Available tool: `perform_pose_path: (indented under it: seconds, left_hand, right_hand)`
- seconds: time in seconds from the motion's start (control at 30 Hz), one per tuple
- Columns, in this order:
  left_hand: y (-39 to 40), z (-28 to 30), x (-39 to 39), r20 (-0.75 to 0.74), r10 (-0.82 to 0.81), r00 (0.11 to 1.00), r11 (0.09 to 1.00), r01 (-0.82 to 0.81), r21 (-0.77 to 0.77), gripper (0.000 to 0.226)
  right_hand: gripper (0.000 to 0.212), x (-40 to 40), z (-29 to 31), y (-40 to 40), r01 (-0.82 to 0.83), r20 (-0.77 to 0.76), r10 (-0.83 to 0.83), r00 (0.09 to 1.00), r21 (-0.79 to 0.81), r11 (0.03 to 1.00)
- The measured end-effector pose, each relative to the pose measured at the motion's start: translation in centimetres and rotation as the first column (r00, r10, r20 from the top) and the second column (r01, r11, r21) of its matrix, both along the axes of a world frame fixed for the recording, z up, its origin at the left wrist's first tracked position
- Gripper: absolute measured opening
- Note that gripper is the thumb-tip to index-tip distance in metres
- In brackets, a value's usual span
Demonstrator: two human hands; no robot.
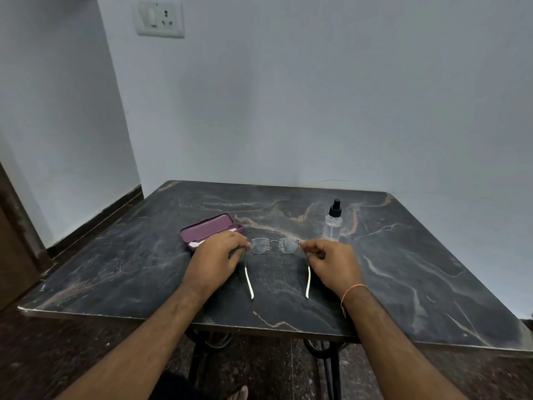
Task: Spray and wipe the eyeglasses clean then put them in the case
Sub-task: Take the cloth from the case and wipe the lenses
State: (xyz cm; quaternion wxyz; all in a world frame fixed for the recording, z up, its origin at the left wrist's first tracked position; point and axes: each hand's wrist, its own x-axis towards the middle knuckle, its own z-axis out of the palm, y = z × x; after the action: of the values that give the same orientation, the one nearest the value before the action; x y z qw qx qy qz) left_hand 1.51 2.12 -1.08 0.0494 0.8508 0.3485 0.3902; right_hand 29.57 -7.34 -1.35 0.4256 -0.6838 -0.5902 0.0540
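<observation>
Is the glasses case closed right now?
No, the purple case lies open on the table behind the left hand, its lid raised.

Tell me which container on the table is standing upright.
The clear spray bottle with the black nozzle, behind the right hand. The purple case lies flat and open behind the left hand.

A dark marble-patterned bench (403, 269) with tan veins stands on black metal legs (331, 370) against a pale blue-grey wall (317, 96). A white switch-and-socket plate (160, 18) sits high on the wall. The floor (43, 356) is dark speckled stone.
</observation>
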Motion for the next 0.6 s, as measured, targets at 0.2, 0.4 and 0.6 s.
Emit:
perform_pose_path:
  seconds: [0.2, 0.4, 0.6]
  left_hand:
    - [-0.1, 0.6, -3.6, -0.064, 0.140, 0.988, 0.988, -0.135, 0.080, 0.018]
    - [1.3, 0.0, -7.3, 0.028, 0.356, 0.934, 0.919, -0.345, -0.189, 0.037]
    - [2.6, 0.2, -7.3, -0.066, 0.429, 0.901, 0.813, -0.417, -0.405, 0.075]
  right_hand:
    - [0.024, -0.5, 0.7, -0.6, 0.023, -0.004, -0.023, 1.000, 0.021, 1.000]
    - [0.025, -1.1, 1.3, -1.3, 0.039, -0.028, -0.034, 0.999, 0.177, 0.983]
    - [0.019, -2.6, 2.9, -0.9, -0.134, 0.217, 0.088, 0.972, 0.211, 0.968]
